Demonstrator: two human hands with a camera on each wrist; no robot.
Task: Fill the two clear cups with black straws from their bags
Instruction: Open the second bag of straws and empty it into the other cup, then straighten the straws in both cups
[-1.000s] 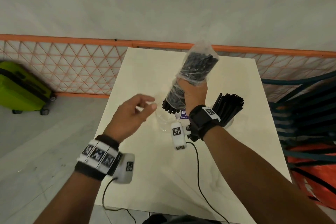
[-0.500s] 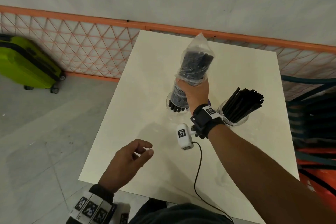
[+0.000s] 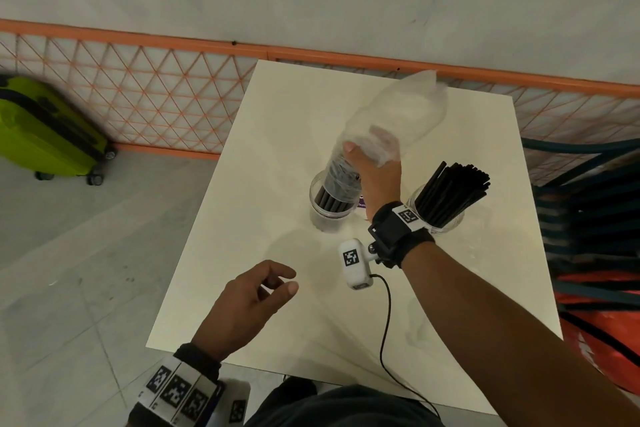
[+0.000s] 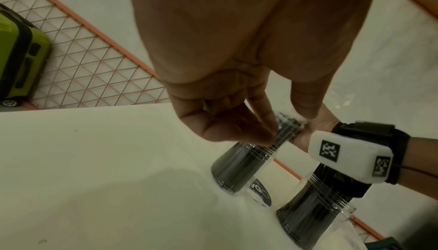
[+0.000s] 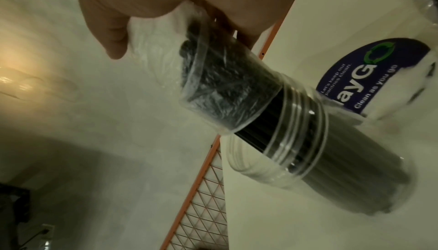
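The right-hand clear plastic cup (image 3: 437,218) is seen filled with black straws. Over the left clear plastic cup (image 3: 330,206), a thin transparent bag (image 3: 391,121) is gripped by the right hand (image 3: 375,177), its straws (image 3: 332,196) already seated inside; bag removal is judged outstanding. The left hand (image 3: 249,305) is held idle, fingers loosely curled, holding nothing.

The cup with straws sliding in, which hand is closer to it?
Right. The right hand grips the plastic bag just above that cup. The left hand hangs nearer the table's front edge, holding nothing.
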